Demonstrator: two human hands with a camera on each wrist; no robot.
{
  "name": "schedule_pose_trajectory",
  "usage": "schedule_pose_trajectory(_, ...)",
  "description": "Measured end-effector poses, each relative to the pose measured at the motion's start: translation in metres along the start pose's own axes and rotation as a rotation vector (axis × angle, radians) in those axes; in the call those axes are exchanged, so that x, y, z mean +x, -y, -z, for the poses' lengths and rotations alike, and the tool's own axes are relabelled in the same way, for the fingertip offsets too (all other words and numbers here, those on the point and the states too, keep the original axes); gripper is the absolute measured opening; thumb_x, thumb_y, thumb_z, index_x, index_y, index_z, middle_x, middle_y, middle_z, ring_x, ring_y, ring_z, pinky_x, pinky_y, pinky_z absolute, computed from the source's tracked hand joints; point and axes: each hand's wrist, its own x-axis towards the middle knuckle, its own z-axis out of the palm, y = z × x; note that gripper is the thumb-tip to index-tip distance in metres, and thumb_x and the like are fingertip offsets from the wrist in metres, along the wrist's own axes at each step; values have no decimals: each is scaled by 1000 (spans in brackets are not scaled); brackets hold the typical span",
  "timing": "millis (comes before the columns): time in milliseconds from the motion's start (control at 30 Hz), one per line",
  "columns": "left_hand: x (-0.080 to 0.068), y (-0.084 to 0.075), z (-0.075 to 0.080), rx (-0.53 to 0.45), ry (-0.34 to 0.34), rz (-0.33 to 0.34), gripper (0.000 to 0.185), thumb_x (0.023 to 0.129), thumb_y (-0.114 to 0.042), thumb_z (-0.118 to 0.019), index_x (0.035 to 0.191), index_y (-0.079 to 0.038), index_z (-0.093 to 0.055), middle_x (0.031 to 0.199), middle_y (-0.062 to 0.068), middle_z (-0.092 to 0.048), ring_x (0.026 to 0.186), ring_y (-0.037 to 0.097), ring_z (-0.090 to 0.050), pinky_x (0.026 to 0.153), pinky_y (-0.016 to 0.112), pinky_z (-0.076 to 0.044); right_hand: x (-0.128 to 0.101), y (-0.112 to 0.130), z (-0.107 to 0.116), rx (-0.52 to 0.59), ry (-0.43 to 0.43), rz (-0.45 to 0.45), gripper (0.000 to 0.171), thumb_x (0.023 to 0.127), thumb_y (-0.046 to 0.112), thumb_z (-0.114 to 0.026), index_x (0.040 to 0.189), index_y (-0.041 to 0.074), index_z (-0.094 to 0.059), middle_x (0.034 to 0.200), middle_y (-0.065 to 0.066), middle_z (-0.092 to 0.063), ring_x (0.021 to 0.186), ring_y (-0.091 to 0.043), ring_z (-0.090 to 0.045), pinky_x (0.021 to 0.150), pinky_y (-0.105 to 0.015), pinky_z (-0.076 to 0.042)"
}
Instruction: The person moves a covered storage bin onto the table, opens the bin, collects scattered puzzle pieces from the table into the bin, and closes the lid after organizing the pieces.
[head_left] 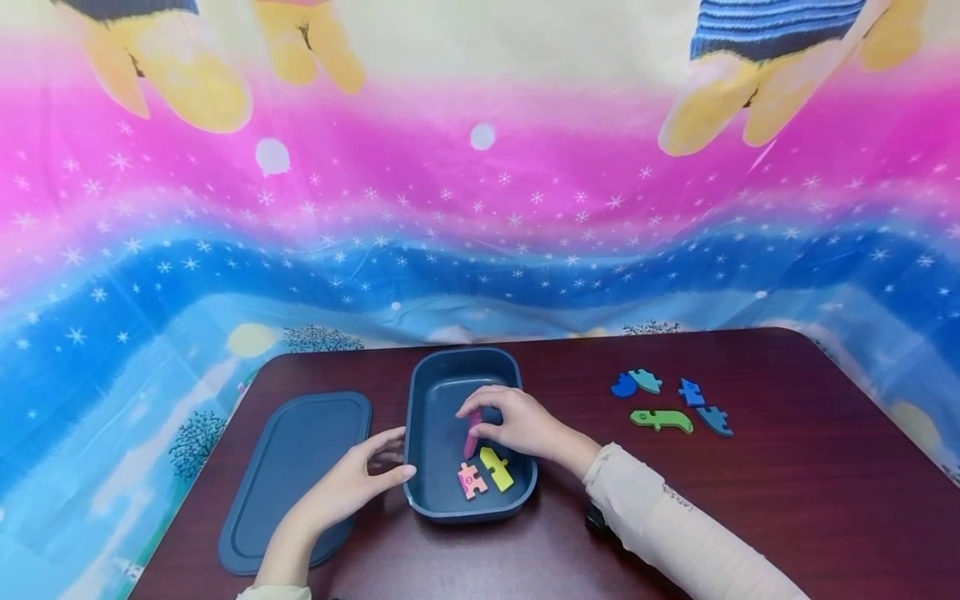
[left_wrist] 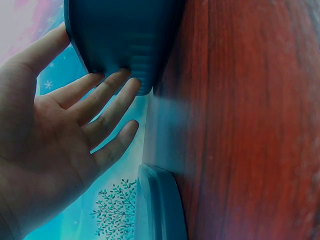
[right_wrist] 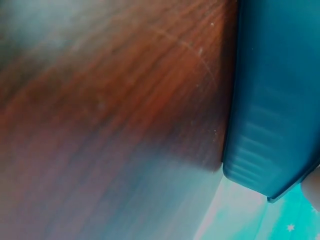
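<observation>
Here, a pink puzzle piece [head_left: 472, 435] sits pinched in the right hand [head_left: 516, 421], fingers curled over it, inside the dark blue box [head_left: 431, 392]; grip clamped on the piece, which stands roughly on end above the box floor. Near it on the box floor: a yellow piece [head_left: 497, 468] and an orange piece [head_left: 471, 480], lying just beside each other at the near right corner.

Left hand [head_left: 352, 482] rests against the box's left outer wall, fingers straight and apart, thumb at the rim; grip not closed on anything. The left wrist view shows the fingertips [left_wrist: 116, 80] touching the ribbed wall of the box.

Box lid [head_left: 296, 475] lies flat on the worktop [head_left: 787, 500] just left of the box, under the left hand and wrist.

Well to the right, a loose group of pieces: a blue round piece [head_left: 623, 386], a teal piece [head_left: 646, 381], a small blue piece [head_left: 690, 392], a green long piece [head_left: 661, 419], another blue piece [head_left: 715, 420].

Far side: bright pink and blue cloth [head_left: 480, 233] with snowflakes.
</observation>
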Motion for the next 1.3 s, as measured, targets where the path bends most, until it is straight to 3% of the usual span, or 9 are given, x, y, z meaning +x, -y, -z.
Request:
schedule_pose_trajectory(267,0,-1,-2,2,-6,4,66,96,-30,-68,149,-1,-40,135,18,-56,119,33,-57,93,49,-50,-2,-1,4,36,-6,12,24,90,7,-73,114,9,-73,116,1,-66,119,-20,-55,97,-43,-49)
schedule_pose_trajectory(700,0,1,0,-5,-3,-2,66,95,-29,-68,149,-1,-40,135,18,-56,119,34,-57,91,47,-52,-3,6,11,66,-9,23,24,91,8,-72,114,12,-73,112,6,-67,110,-14,-57,90,-45,-52)
schedule_pose_trajectory(867,1,0,-1,-14,10,-14,66,96,-28,-68,149,-1,-41,136,19,-56,119,34,-57,91,46,-52,-11,13,16,88,7,45,25,90,7,-73,114,15,-73,112,4,-66,108,-20,-60,89,-47,-54)
schedule_pose_trajectory(1300,0,-2,0,-7,6,-15,65,96,-28,-67,148,-1,-41,136,18,-56,120,33,-56,92,46,-51,-25,24,28,-15,-68,143,28,87,7,-77,112,19,-74,111,8,-67,109,-11,-59,93,-40,-52)
